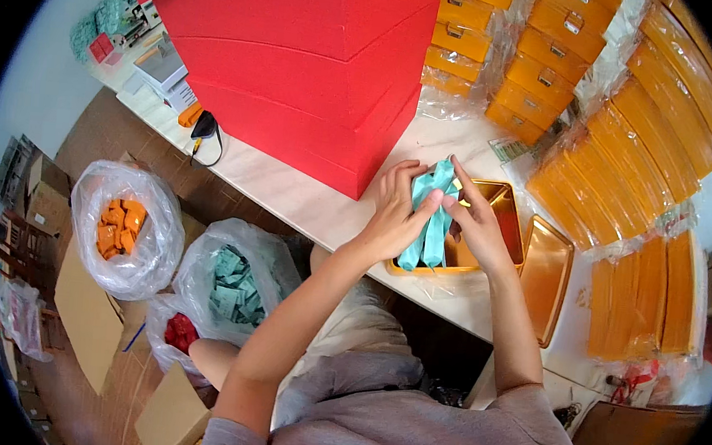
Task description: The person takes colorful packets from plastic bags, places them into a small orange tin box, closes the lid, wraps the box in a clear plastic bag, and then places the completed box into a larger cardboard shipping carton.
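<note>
Two long teal packets (436, 239), likely light and soft, pinched between half-closed left hand (393, 213) and right hand (480, 226), probably need support just below this grip.

One wide, round view looks down from the head of the person (416, 420), quite near the fingers (395, 177), and faces the worktop (307, 204) in front, with the floor (116, 132) farther off on the left and straight edges bending near the rim
</note>
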`<state>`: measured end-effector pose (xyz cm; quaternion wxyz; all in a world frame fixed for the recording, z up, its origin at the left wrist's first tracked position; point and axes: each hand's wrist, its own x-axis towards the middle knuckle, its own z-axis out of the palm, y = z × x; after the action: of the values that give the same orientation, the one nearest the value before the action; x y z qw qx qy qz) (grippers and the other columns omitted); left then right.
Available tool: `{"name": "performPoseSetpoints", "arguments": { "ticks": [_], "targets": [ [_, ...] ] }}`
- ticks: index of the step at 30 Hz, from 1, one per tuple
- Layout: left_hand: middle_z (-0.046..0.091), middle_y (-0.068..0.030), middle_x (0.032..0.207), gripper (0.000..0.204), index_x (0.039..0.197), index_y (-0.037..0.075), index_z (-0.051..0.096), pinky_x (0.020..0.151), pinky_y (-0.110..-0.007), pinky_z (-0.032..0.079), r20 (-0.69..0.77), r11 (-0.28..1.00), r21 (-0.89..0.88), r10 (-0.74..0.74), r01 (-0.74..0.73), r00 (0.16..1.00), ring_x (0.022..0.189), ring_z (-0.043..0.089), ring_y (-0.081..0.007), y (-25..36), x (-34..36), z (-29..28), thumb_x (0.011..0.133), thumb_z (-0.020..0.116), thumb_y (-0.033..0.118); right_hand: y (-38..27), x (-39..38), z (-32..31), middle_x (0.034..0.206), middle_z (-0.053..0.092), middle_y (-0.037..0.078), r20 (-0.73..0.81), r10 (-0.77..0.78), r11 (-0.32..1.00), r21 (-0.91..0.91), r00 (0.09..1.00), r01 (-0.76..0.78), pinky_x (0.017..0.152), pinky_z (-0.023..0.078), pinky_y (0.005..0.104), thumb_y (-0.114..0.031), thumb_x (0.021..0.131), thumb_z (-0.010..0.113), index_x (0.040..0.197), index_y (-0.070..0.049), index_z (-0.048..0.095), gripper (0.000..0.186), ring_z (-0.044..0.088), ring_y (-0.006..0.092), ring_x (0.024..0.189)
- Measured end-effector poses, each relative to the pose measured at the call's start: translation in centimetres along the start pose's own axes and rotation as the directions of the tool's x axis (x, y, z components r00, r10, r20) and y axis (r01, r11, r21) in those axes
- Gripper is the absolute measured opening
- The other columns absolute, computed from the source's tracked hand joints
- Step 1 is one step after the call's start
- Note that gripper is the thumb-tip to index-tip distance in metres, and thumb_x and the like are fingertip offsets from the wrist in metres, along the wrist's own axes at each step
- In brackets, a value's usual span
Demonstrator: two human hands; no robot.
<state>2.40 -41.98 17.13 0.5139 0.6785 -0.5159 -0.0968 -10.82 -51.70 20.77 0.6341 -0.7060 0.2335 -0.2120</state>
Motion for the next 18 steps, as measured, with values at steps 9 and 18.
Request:
{"name": "performPoseSetpoints", "arguments": {
  "ticks": [9, 18],
  "targets": [
    [0.048, -0.0179, 0.117, 0.037, 0.112, 0.000, 0.046, 0.096, -0.042, 0.033, -0.199, 0.992, -0.090, -0.108, 0.092, 0.974, 0.110, 0.042, -0.0334, -1.9, -2.0, -0.4, 0.090, 0.058, 0.027, 1.0, 0.9, 0.6, 0.096, 0.054, 0.000, 0.177, 0.006, 0.989, -0.143, 0.984, 0.020, 0.061, 0.043, 0.0214, -0.030, 0.086, 0.067, 0.130, -0.013, 0.050, 0.050, 0.050, 0.0080, 0.072],
    [0.053, -0.0138, 0.105, 0.022, 0.100, 0.001, 0.051, 0.091, -0.040, 0.037, -0.242, 0.989, -0.144, -0.057, 0.022, 0.969, 0.103, 0.046, -0.0309, -0.6, -3.0, -1.1, 0.086, 0.061, 0.016, 0.5, 0.6, 0.6, 0.098, 0.056, 0.001, 0.291, 0.147, 0.988, -0.093, 0.945, -0.125, 0.062, 0.044, 0.0235, -0.030, 0.087, 0.066, 0.128, -0.010, 0.051, 0.049, 0.052, 0.0088, 0.078]
  ]
}}
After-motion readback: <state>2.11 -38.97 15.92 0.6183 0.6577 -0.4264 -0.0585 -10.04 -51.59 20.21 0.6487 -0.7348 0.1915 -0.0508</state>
